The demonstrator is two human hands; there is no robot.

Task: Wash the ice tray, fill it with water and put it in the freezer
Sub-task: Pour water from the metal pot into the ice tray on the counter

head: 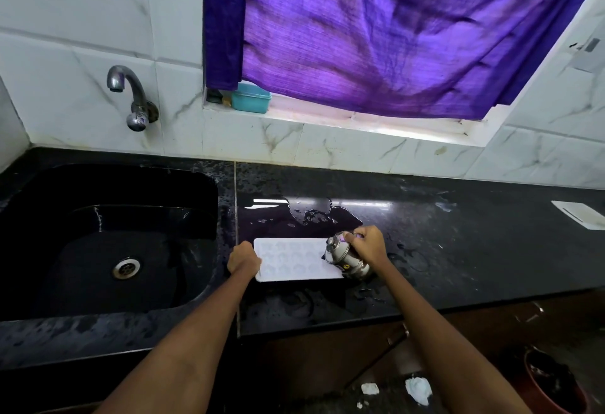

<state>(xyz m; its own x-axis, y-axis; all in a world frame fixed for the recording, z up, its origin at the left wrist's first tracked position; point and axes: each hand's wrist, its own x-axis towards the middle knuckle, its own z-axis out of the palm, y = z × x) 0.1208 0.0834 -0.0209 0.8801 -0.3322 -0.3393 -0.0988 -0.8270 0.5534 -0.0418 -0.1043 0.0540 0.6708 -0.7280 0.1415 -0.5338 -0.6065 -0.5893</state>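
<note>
White ice tray (294, 259) flat on wet black counter (458, 250), right of sink (108, 250); left hand (244, 259) grips its left end, right hand (370, 246) holds tilted steel vessel (343, 258) over right end

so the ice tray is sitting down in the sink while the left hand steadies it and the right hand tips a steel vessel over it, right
Not quite. In the head view the ice tray lies on the black countertop, right of the sink, not in it. The rest holds: the left hand steadies its edge and the right hand tips the steel vessel over it.
</note>
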